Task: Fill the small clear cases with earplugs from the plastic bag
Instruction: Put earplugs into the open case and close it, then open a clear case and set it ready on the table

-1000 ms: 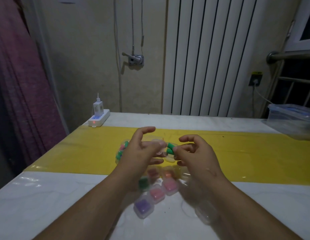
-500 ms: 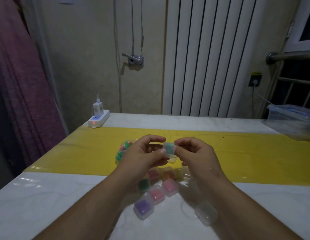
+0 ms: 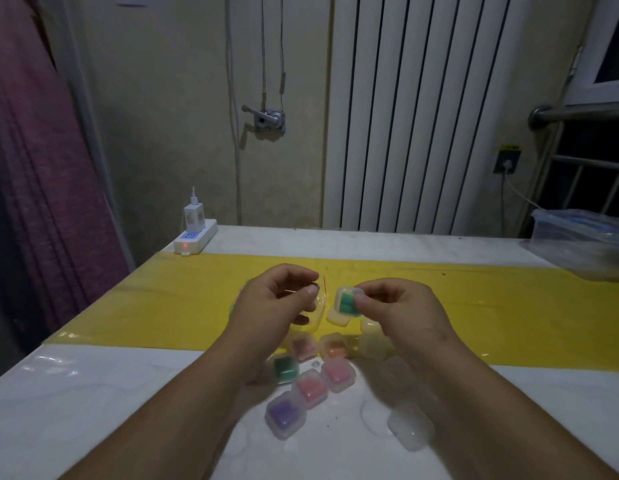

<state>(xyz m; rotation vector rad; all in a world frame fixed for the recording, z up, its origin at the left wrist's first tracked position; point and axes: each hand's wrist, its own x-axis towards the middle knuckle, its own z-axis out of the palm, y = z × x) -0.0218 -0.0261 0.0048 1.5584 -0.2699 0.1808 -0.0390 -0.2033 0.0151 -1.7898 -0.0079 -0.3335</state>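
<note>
Pinching a small clear case (image 3: 349,293) between thumb and curled fingers, our right hand (image 3: 401,310) is holding it just above the yellow strip (image 3: 509,306), with a pair of green earplugs (image 3: 345,304) showing through its wall. Our left hand (image 3: 273,303) is hovering just to the left with its fingers curled and thumb against forefinger. It is sitting over the clear plastic bag (image 3: 318,308), but we cannot tell whether it is gripping the film or holding nothing.

A second ago both hands were meeting over this case, pressing the green plugs in. Half a second ago they were both squeezing it. Now they are coming apart and only the right one is keeping it. We are judging that the lid is closed and one more case is done, so the left hand is probably going back for more plugs.

Nearer to us on the white table (image 3: 93,393), filled cases (image 3: 337,374) in green, pink, orange and purple are lying clustered. Empty cases (image 3: 410,426) are waiting near right of them. Far left, a power strip (image 3: 195,239) is glowing red.
</note>
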